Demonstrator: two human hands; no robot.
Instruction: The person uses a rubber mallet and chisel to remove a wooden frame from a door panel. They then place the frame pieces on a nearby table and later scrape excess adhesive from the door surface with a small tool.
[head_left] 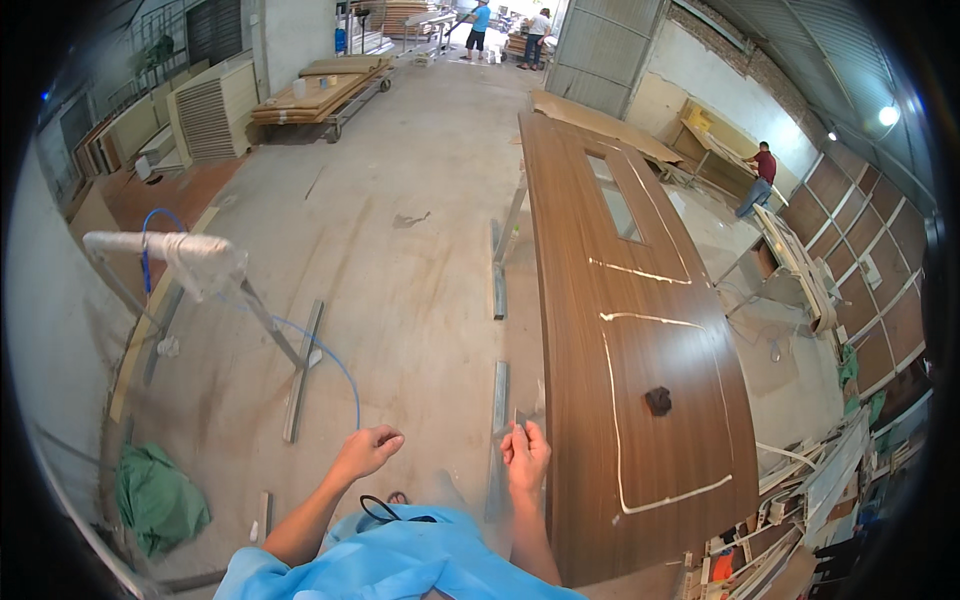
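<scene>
My left hand [370, 452] hangs over the floor in front of my body, its fingers curled in and nothing visible in them. A small, thin, blade-like piece [517, 416] sticks up from the pinched fingers of my right hand [526, 456], which is just left of a brown wood-grain door [640, 370]. The door lies flat, with a narrow window opening [613, 196] toward its far end. Whitish lines [612, 420] trace two rectangular outlines on its face. Inside the nearer outline sits a dark crumpled lump [657, 401].
To the left stands a metal trestle [270, 325] with a plastic-wrapped top, beside a blue hose [345, 375] and a green cloth [160, 497]. Scrap strips [790, 510] pile up at the right. A loaded cart [325, 92] and several people [764, 178] are farther off.
</scene>
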